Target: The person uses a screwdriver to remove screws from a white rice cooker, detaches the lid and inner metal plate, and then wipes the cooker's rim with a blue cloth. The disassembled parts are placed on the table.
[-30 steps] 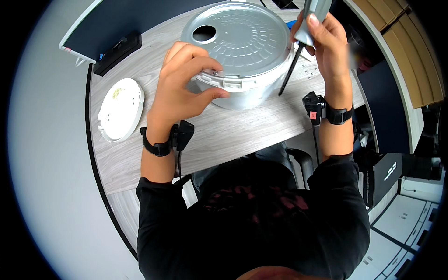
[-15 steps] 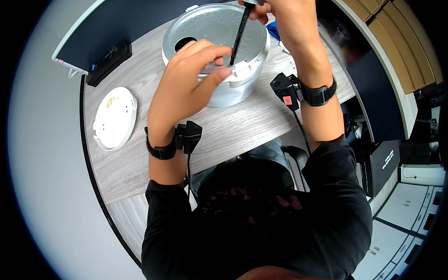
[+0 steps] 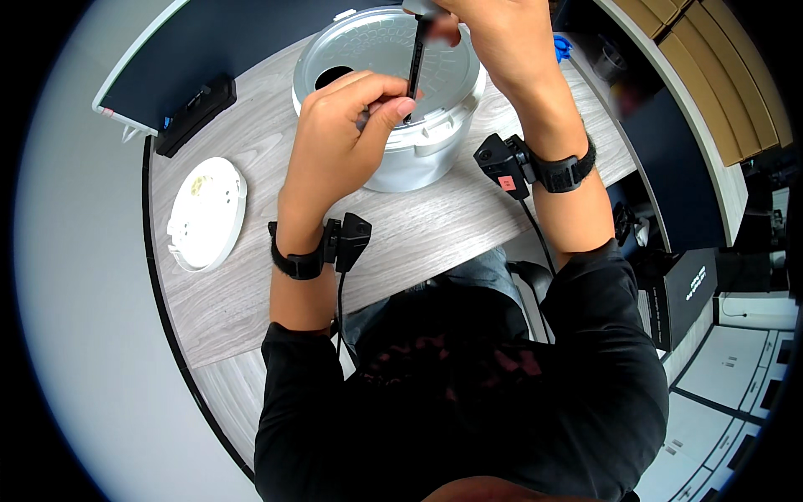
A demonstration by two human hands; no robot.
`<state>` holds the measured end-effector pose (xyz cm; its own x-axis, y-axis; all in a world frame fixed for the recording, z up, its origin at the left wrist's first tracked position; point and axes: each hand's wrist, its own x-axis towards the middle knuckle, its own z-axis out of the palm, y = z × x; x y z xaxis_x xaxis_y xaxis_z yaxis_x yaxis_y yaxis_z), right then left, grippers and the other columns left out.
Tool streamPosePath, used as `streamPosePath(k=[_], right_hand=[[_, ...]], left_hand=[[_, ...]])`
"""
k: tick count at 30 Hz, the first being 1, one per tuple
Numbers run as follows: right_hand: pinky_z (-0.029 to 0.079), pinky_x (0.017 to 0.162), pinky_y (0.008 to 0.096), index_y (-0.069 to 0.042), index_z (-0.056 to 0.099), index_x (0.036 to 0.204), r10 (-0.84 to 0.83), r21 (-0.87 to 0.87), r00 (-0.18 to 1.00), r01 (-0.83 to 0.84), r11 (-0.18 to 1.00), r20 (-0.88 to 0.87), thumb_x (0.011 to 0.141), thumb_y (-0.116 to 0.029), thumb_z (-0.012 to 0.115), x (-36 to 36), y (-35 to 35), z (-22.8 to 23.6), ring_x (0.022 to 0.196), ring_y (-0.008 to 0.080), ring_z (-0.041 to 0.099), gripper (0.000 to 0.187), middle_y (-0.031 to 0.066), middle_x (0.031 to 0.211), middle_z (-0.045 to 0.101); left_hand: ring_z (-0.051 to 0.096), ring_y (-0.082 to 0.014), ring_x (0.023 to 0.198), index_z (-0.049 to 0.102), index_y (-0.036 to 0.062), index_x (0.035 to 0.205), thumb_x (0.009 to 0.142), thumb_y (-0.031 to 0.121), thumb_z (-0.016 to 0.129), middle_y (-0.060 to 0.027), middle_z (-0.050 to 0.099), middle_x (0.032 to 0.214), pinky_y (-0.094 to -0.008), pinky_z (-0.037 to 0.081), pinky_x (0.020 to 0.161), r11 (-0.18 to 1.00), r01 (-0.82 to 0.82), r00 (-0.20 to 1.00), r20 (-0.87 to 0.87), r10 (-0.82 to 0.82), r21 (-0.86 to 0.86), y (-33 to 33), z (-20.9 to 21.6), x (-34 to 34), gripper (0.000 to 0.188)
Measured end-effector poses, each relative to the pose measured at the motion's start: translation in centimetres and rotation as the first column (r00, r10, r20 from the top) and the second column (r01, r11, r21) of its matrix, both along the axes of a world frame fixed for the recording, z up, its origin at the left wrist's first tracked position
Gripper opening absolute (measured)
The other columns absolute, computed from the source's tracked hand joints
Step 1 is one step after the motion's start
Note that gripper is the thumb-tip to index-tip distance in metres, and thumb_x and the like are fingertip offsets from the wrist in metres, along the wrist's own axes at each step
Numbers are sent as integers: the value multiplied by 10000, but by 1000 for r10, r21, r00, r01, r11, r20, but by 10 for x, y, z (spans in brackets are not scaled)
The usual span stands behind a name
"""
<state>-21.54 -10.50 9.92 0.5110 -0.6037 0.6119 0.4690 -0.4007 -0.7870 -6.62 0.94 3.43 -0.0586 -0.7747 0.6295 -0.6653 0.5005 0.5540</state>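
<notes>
A large round white appliance (image 3: 418, 171), with a grey, patterned round top (image 3: 376, 42) and a dark hole in it, stands on the desk. Over its near rim, a screwdriver (image 3: 415, 67) with a long black shaft points down, its tip at the rim's edge. My right hand (image 3: 493, 38) is closed round the handle at the upper edge of the view, where the fingers are partly cut off and blurred. Low on the shaft, my left hand (image 3: 335, 134) is closed, thumb and forefinger pinching beside the tip. Whether a screw sits under the tip is hidden.
A white oval cover (image 3: 209, 217) lies on the desk (image 3: 251, 309) at left. Behind it sits a black box-shaped device (image 3: 196, 113) by the partition. Blue material (image 3: 562, 47) lies at back right, near cardboard boxes (image 3: 711, 84). Cabled black devices (image 3: 355, 241) are strapped to both wrists.
The screwdriver and my right hand have shifted left and slightly down. My left thumb and forefinger have closed in on the lower shaft, where they were apart before.
</notes>
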Motion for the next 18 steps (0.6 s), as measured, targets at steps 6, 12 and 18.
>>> streamPosePath(k=[6,12,18], right_hand=[[395,449,176,-4,605,1100,153,-28,988,-153,988,-22,949,-171,709,-1,-12,-6,526,28,507,248,-15,739,590],[382,434,168,21,650,1142,311,46,946,-309,950,-86,972,-201,682,-5,-22,-12,490,32,493,282,50,897,710],[364,427,154,36,643,1201,433,0,897,-435,900,-85,1006,-235,636,-3,-25,-13,475,21,469,334,81,991,737]], left_hand=[[535,-141,619,678,-1,867,887,86,722,-59,632,724,-269,412,573,1000,-11,1000,-28,11,5,1,5,-4,100],[516,-133,619,665,10,861,880,109,739,-47,616,716,-267,395,571,1000,-3,1000,-28,4,25,1,4,-3,124],[578,-123,674,709,17,940,908,120,712,-48,681,790,-254,454,623,997,18,993,-117,-9,78,3,3,-3,107]])
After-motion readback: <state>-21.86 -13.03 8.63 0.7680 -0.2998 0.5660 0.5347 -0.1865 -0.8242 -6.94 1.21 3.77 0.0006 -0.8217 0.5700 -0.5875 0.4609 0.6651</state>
